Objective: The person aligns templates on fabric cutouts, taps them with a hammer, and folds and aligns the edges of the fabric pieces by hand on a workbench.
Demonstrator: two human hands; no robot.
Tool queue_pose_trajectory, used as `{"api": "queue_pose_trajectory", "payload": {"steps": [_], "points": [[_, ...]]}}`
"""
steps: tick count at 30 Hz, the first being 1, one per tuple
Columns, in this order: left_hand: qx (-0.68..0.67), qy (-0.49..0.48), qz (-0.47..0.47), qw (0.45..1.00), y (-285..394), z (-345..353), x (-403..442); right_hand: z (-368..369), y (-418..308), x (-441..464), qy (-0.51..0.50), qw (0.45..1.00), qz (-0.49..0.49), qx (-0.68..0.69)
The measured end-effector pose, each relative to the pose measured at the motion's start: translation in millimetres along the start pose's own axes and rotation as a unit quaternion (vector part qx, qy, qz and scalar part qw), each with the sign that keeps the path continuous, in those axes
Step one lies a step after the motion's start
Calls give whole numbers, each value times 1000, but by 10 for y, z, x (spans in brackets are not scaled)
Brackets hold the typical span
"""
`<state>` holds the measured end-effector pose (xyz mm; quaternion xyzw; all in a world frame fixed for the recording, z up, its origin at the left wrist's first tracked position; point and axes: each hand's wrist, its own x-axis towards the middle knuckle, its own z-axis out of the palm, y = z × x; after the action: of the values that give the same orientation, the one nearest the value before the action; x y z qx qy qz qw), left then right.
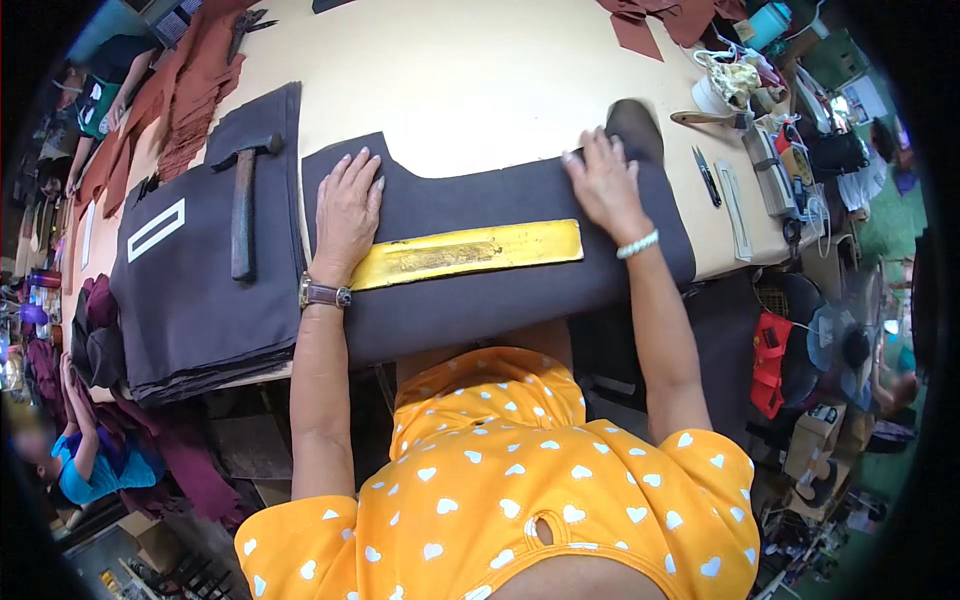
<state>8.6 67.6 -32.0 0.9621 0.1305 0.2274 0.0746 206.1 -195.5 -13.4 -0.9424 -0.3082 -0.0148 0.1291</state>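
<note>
A dark, leather-like sheet (pixel 480 310) lies in front of me, its near part hanging over the table's edge. My left hand (pixel 348 215) rests flat on its left end, fingers stretched out, with the wrist beside the left end of a worn yellow strip (pixel 540 243). That strip lies lengthwise across the sheet. On the sheet's right part, my right hand (pixel 608 190) is spread out, its fingertips near the far edge. Just beyond those fingers a corner of dark material (pixel 637 125) is raised and slightly blurred.
Left of the sheet stands a stack of dark sheets (pixel 200 310), bearing a hammer (pixel 245 205) and a white rectangular frame (pixel 156 231). Reddish-brown pieces (pixel 200 95) lie farther left. At right are a pen-like tool (pixel 706 176), a clear ruler (pixel 735 210) and a brush (pixel 705 118). Other people work nearby.
</note>
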Motion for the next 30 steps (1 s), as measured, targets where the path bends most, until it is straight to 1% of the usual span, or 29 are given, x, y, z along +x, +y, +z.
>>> {"api": "queue_pose_trajectory", "payload": {"steps": [1,3,4,5,6,7,8,9,11,14,17,20,23,24,26,27,28,29,30], "points": [[1,10,6,1000,-5,12,-5,27,150,137,5,1000,26,-15],[3,30,18,999,-12,32,-5,124,473,318,64,996,24,-66],[1,30,17,999,-4,30,2,131,594,365,95,991,50,-85],[-1,29,15,999,5,20,2,154,780,393,142,983,64,-98],[-1,28,12,1000,7,11,0,204,1052,415,218,967,43,-127],[-3,19,5,1000,9,1,2,176,1297,406,218,956,70,-184],[-4,10,0,1000,14,-10,4,95,1402,297,255,945,91,-182],[-6,0,-6,1000,17,-12,4,83,1495,207,249,921,167,-250],[0,18,6,1000,5,8,3,-159,1533,127,162,947,236,-146],[4,27,11,1000,12,18,-6,-194,1683,165,232,947,193,-114],[12,32,13,999,3,26,-14,-242,1727,214,211,947,194,-144],[9,38,15,999,1,34,-10,-274,1880,261,181,950,171,-189],[8,37,12,999,3,29,-11,-529,1562,143,309,936,115,-122],[8,35,10,999,8,28,-11,-640,1299,81,382,921,34,-65],[9,31,9,999,5,27,-6,-866,594,-142,373,924,-85,4],[9,28,11,1000,5,28,-7,-825,270,-270,350,928,-103,77],[9,25,11,1000,2,29,-14,-861,-109,-469,240,957,-86,136],[8,23,11,1000,-3,31,-14,-784,-365,-597,196,959,-130,161],[8,24,12,1000,0,32,-5,-632,-517,-697,142,947,-182,223]]}}
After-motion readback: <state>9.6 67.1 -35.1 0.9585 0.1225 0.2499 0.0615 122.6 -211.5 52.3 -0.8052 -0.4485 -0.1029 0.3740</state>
